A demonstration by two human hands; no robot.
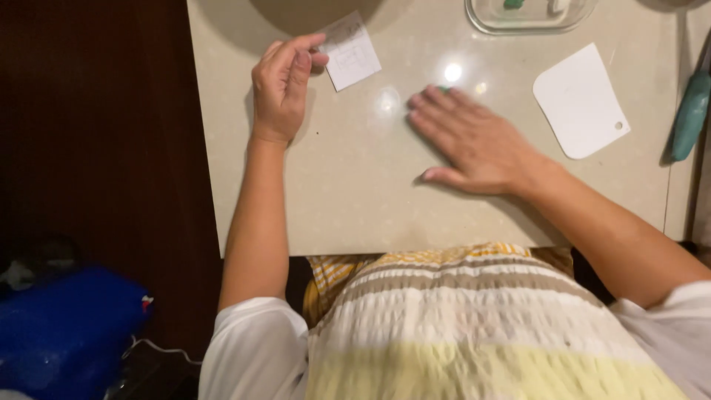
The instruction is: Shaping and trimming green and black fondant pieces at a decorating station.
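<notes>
My left hand (pixel 283 81) pinches the near corner of a small white paper slip (pixel 349 53) lying on the pale stone tabletop (pixel 348 178). My right hand (pixel 474 141) lies flat on the tabletop with fingers stretched out and together, palm down. A small green bit (pixel 443 89) peeks out from under its fingertips; what it is I cannot tell.
A white plastic scraper (pixel 581 100) lies to the right of my right hand. A clear glass dish (pixel 529 15) sits at the far edge. A teal-handled tool (pixel 692 111) lies at the right edge. A blue bag (pixel 67 330) rests on the dark floor to the left.
</notes>
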